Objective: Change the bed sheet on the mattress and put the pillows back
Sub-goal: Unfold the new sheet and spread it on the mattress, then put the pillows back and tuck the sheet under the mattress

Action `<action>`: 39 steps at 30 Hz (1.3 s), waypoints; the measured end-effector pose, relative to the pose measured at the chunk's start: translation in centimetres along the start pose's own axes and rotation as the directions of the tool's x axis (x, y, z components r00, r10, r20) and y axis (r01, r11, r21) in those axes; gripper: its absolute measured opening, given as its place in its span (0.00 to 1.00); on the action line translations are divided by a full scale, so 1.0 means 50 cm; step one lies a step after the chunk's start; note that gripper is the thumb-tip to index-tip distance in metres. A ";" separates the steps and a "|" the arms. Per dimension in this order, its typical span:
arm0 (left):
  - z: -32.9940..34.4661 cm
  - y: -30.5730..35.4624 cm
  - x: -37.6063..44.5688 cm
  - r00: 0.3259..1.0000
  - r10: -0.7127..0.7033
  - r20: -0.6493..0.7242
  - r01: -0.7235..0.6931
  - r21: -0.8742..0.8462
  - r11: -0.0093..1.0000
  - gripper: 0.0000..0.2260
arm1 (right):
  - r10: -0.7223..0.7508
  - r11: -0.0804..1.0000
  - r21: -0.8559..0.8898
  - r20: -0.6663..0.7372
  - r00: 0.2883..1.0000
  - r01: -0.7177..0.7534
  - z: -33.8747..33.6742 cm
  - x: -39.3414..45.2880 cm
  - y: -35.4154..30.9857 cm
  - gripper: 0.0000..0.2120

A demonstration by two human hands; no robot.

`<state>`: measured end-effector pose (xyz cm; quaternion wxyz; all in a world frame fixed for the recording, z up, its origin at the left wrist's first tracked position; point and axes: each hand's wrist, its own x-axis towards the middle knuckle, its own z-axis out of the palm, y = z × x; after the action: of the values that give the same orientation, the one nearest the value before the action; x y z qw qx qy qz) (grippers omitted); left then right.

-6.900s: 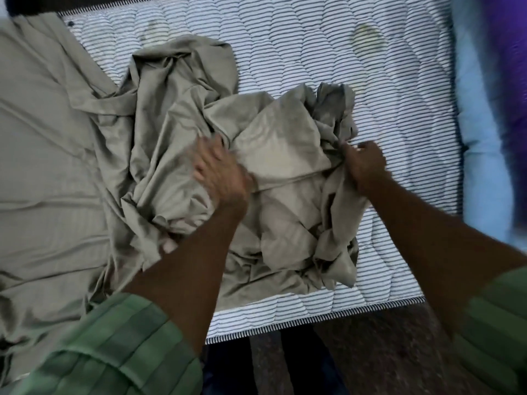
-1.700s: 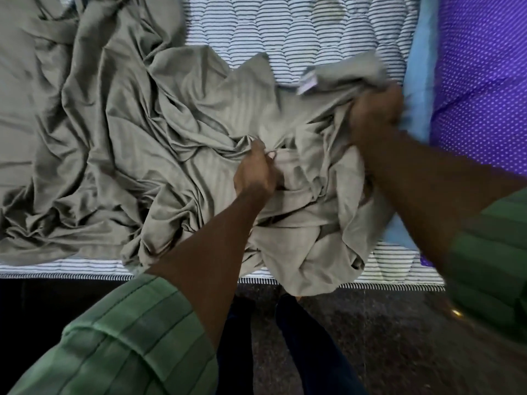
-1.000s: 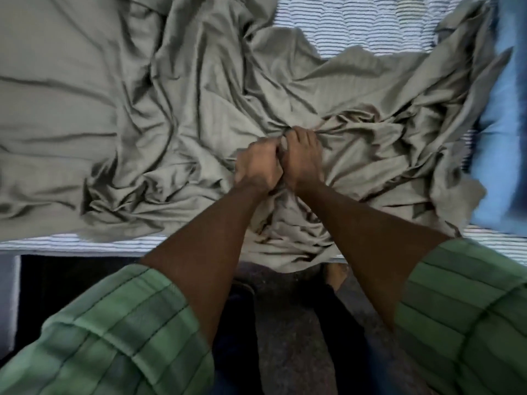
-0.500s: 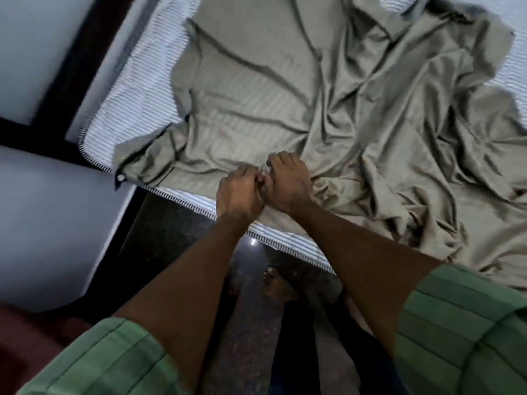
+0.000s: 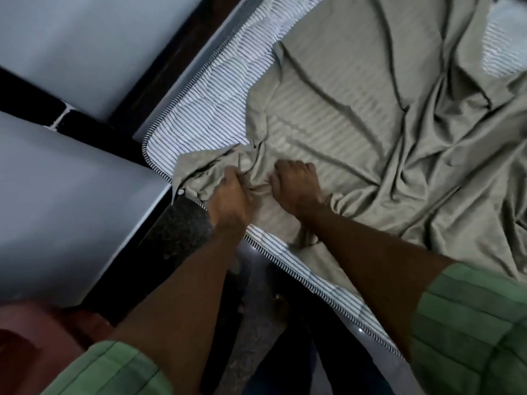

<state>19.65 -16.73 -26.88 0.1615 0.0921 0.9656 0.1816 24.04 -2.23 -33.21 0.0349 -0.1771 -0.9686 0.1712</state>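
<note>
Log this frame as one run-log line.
step: spreading sheet | left hand: grips sheet near mattress corner | right hand: grips sheet beside it | sheet: wrinkled, corner uncovered | pillows: not visible

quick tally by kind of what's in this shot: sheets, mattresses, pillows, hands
sheet: 1, grey-green, crumpled
mattress: 1, striped, partly bare
pillows: 0 in view
hands: 2, left hand and right hand, both gripping the sheet near the mattress corner
total: 4
</note>
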 end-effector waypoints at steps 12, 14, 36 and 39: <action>-0.033 -0.122 0.197 0.966 -0.047 0.255 -0.016 0.240 0.971 0.24 | 0.059 0.993 -0.115 0.537 0.842 0.004 0.037 0.267 -0.174 0.19; -0.052 -0.143 0.221 0.972 -0.029 0.234 -0.032 0.254 0.967 0.18 | 0.063 0.998 -0.021 0.452 0.890 -0.060 0.047 0.279 -0.191 0.13; -0.165 -0.370 0.266 0.995 0.001 -0.102 0.022 0.223 0.975 0.19 | 0.044 0.997 -0.073 0.279 0.959 -0.024 0.123 0.095 -0.415 0.15; -0.191 -0.384 0.263 0.986 -0.137 -0.094 0.155 0.229 0.961 0.16 | -0.025 0.995 0.090 0.632 0.774 -0.041 0.124 0.091 -0.490 0.16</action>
<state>1.81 -34.31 -29.42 0.1252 0.0320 0.9900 0.0566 10.88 -24.10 -30.55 -0.2844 -0.1114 -0.9136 0.2684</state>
